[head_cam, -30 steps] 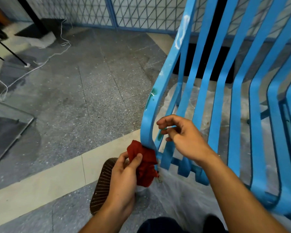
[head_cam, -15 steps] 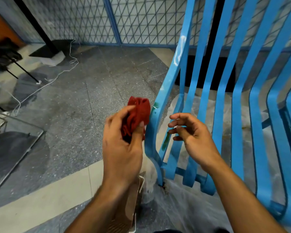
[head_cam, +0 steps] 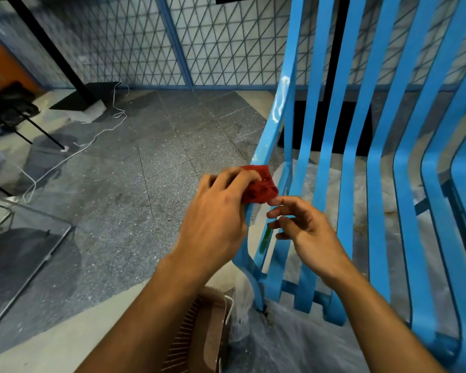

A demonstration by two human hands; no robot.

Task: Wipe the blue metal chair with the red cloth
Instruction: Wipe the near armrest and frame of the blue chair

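Sandal [head_cam: 199,335]: brown, ribbed, nearest the camera at the bottom edge, beside crumpled plastic sheeting [head_cam: 293,340] under the chair's foot
Right hand [head_cam: 307,232]: bare, fingers loosely curled and slightly apart, gripping nothing; it hovers just beside the outer slat, fingertips close under the cloth
Left hand [head_cam: 215,211]: closed around the red cloth [head_cam: 261,184], pinching it bunched against the slat
Red cloth: wrapped on the outermost left slat of the blue metal chair [head_cam: 374,184], about midway up its curve
Progress: early by my reckoning; only this one slat is under the cloth, and a greenish smear [head_cam: 265,239] below the hands plus white marks [head_cam: 279,103] higher up remain
Left to do: the other slats (none touched by the cloth here), seat bend and lower crossbar
Beyond: grey speckled floor [head_cam: 145,170], a white cord [head_cam: 92,138], mesh fence [head_cam: 213,41] at the back
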